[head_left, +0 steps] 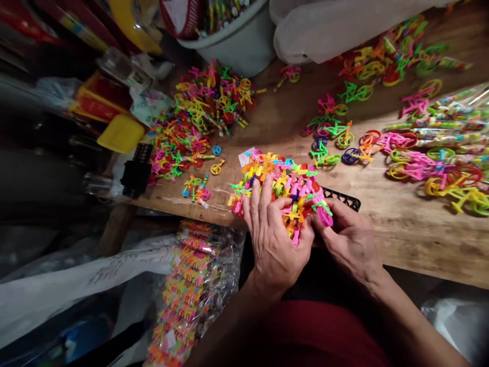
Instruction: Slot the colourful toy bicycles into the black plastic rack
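A dense block of small bright plastic toy bicycles [292, 183] sits at the table's near edge, over a black rack with holes [346, 199] that shows at its right end. My left hand [277, 239] is laid across the block, its fingers over the top and its thumb on the near side, gripping it. At the block's right end, my right hand [349, 237] pinches a pink and green toy bicycle [324, 211] between thumb and fingers. Parts of both hands' fingertips are hidden among the bicycles.
A heap of toy bicycles [183, 132] lies to the left, near a grey tub [237, 46]. Loose bicycles [336, 127] and wrapped candy sticks [454, 125] lie rightward. Bagged bicycles [187, 285] hang below the wooden table [405, 229]. A black rack [135, 176] stands at its left end.
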Tool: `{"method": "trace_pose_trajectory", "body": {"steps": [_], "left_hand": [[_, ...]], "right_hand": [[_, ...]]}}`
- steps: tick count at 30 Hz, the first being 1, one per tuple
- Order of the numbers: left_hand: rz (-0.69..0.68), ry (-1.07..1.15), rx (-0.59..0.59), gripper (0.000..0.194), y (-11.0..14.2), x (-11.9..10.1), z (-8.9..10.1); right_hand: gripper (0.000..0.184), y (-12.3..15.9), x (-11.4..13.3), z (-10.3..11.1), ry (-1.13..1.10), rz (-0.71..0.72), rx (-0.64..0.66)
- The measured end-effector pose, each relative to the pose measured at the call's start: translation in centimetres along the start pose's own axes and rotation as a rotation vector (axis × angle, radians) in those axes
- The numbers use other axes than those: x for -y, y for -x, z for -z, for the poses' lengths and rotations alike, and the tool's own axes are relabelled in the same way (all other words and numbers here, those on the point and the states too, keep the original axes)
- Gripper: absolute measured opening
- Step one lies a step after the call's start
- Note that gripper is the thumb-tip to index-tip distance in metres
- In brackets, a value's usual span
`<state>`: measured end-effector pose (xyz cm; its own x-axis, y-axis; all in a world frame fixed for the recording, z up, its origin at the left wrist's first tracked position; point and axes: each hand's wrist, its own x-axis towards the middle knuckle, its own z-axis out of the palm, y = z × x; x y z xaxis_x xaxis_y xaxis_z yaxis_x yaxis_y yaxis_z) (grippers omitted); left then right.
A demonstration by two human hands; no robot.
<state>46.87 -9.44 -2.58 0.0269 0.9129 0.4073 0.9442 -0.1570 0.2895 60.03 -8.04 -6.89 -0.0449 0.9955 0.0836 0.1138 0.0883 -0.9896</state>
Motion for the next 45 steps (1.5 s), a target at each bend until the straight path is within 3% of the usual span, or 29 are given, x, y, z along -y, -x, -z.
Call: {"method": "trace_pose_trajectory", "body": {"steps": [6,11,14,21,25,28,33,37,40,45], "left_hand": [[-0.061,0.07,0.007,0.033,-0.1,0.7,0.7],[-0.102,0.065,0.017,0.019,0.0,0.9,0.6],[-0.099,0.058,-0.001,0.014,0.0,0.9,0.3],[-0.037,0.067,0.051,0.038,-0.3,0.3,1.1],[0.031,0.026,0.094,0.038,-0.8,-0.4,1.5],[0.056,-0.016,0.068,0.041,-1.2,-0.7,1.3],[0.049,0.003,0.075,0.055,-1.3,-0.4,0.8],[0.029,0.01,0.081,0.064,-1.1,0.2,0.9],[-0.012,0.009,0.167,0.079,-0.8,0.4,1.9],[-0.175,0.022,0.284,0.075,-2.6,0.9,4.1]], "right_hand": [[0.017,-0.4,-0.4,0.0,-0.347,-0.141,0.064],[0.006,-0.2,-0.2,0.1,-0.197,-0.073,0.059],[0.009,-0.4,-0.1,-0.1,-0.158,-0.077,0.066],[0.017,-0.7,0.3,-0.9,-0.151,-0.149,-0.053],[0.03,-1.3,0.7,-0.3,-0.194,-0.304,-0.016],[0.034,-1.5,1.2,0.6,-0.151,-0.333,-0.007],[0.026,-0.3,1.5,2.7,0.089,-0.253,-0.085],[0.016,0.9,1.1,3.8,0.336,-0.008,0.011],[0.015,0.8,0.6,4.6,0.615,0.18,-0.006],[0.017,-0.2,0.2,5.0,0.814,0.212,0.036]]}}
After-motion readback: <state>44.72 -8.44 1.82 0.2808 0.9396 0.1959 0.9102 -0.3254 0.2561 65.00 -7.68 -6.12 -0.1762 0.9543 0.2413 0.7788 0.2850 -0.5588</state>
